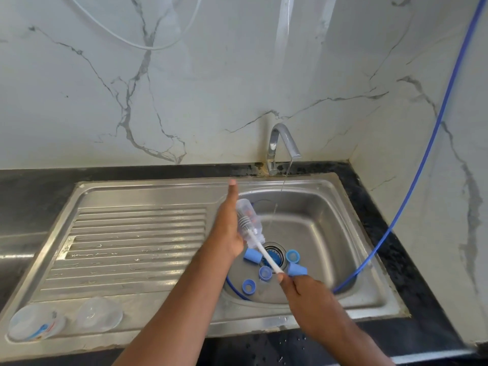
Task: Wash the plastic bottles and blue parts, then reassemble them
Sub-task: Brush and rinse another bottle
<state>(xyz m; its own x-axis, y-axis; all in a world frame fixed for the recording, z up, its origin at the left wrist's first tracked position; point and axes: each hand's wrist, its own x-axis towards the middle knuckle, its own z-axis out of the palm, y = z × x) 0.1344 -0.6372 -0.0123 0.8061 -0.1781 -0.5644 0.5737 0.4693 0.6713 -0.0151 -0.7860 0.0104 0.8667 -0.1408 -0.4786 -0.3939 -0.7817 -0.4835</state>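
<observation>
Head view: the clear bottle [250,222] is held tilted over the sink [319,223], mouth toward the near right, probably so the brush [266,256] can slide straight in. The left hand [229,228] grips its left side, one finger straight along it. The right hand [299,289] is closed on the brush handle, just near of the mouth. Beneath them, blue parts [293,256] lie round the drain [280,250], beside the tap [280,143] and its thin stream. Two clear containers [99,313] sit on the drainboard [132,247], near left.

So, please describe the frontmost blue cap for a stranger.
Look into the steel sink basin below the tap. Of the blue parts round the drain, this blue cap lies alone nearest the front-left wall, beside the blue hose.
</observation>
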